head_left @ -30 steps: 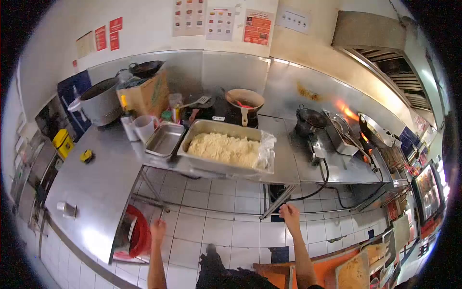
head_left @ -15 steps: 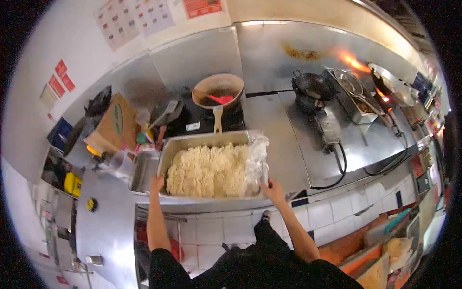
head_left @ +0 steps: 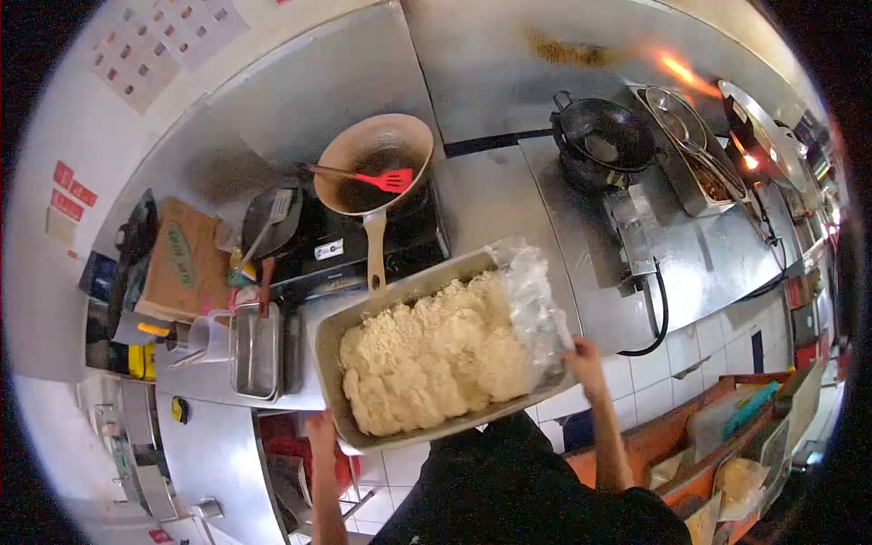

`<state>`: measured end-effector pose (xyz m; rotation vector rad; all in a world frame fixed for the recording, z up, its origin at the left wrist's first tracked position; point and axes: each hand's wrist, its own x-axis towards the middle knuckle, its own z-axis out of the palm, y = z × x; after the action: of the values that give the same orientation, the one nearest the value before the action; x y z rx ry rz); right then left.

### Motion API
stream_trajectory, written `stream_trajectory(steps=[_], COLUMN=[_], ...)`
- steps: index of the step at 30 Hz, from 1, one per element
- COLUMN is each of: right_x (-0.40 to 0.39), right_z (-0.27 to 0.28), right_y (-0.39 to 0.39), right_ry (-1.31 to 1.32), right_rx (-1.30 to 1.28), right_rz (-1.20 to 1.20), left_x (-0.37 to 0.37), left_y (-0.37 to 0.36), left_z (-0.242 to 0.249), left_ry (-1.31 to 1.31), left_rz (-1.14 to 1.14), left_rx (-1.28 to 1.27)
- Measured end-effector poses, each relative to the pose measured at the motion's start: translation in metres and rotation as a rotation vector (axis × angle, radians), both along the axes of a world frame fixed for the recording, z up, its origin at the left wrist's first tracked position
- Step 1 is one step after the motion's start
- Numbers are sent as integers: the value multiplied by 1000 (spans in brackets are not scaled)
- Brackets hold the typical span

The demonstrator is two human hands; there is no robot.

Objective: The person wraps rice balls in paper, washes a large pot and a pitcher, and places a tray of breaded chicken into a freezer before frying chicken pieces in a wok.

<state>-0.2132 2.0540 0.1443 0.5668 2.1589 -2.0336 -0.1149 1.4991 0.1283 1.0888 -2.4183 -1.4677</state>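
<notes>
A large metal tray (head_left: 327, 363) full of pale noodles (head_left: 436, 354) is held tilted in front of the body, over the counter's front edge. My left hand (head_left: 320, 431) grips its lower left corner, and my right hand (head_left: 582, 360) grips its right end. Clear plastic wrap (head_left: 536, 313) lies bunched over the tray's right side. Beyond the tray is a beige pan (head_left: 376, 163) with a red slotted spatula (head_left: 391, 180) resting in it.
At left are an empty metal tray (head_left: 255, 350), a clear pitcher (head_left: 209, 336) and a cardboard box (head_left: 182, 263). A black wok (head_left: 604, 141) stands on the right counter, near a long metal container (head_left: 713, 195) and a flame (head_left: 750, 163). Orange crates (head_left: 672, 468) are low at right.
The noodle tray has come closer to the body and turned so its right end is higher, with both hands still on it. The view has shifted too.
</notes>
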Motion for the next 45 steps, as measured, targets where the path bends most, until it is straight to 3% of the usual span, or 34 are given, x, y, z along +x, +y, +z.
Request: stream_trajectory(steps=[2,5,6,7,8,9,10,11,13,14,16,19,21,23,24,26,27,28,29,30,31,33,34,36,37,39,40,41,43,45], right_x=[-13,-33,-30,-32,-33,-32,-35,-40,-37,-36,-31,-18,4,19,29,45,50,56,63,64,62,65,61,41,32,19,18,20,17,19], right_z=[-17,54,43,65,77,91,106,120,83,55,26,81,119,100,103,97,58,59,55,37,49,80,70,31,14,-19,-13,-7,-13,13], right_y=[14,-14,-14,-30,-46,-64,-88,-106,-116,-111,-103,-138,-170,-174,-177,-196,-185,-195,-194,-193,-193,-213,-212,-199,-189,-195,-206,-212,-211,-212], right_ry=[91,-52,183,276,315,174,-68,-291,-61,132,183,256,316,467,438,409,484,408,433,567,575,185,194,84,90,39,167,282,146,24], right_rx=[161,874,1082,1085,1208,1145,1101,1049,1319,1405,1354,1172,935,973,953,850,908,754,809,908,928,260,259,457,447,713,743,774,736,712], right_rz=[16,59,-69,-158,-190,-206,-171,-132,-150,-200,-241,-275,-306,-311,-191,-298,-287,-334,-280,-306,-375,-515,-555,-602,-601,-566,-615,-660,-530,-417], left_x=[8,2,1,-4,-12,-21,-25,-37,-85,-102,-131,-174,-209,-256,-271,-302,-317,-334,-349,-340,-355,-344,-332,-303,-304,-313,-316,-316,-289,-284], left_y=[17,36,32,25,13,1,-12,-12,-12,-3,36,101,149,208,232,280,298,310,323,330,338,307,293,253,247,214,205,189,175,161], left_z=[28,57,51,48,49,51,40,51,86,105,130,149,160,135,125,113,101,86,72,83,60,67,79,126,122,105,105,102,142,142], left_ry=[-79,-53,-123,-141,-215,-272,-56,-42,178,258,448,559,576,680,728,885,835,790,720,488,602,503,417,233,230,337,318,290,141,156], left_rz=[36,-93,-82,-124,-218,-311,-411,-419,-366,-455,-687,-1170,-1389,-1543,-1571,-1543,-1637,-1731,-1894,-1909,-2013,-2093,-2106,-2157,-2153,-2117,-2140,-2121,-2100,-2046], left_rx=[299,415,465,484,418,348,35,56,-22,-25,-28,124,-103,-319,-313,-804,-811,-823,-683,-879,-865,-847,-859,-625,-638,-270,-426,-425,-569,-570])
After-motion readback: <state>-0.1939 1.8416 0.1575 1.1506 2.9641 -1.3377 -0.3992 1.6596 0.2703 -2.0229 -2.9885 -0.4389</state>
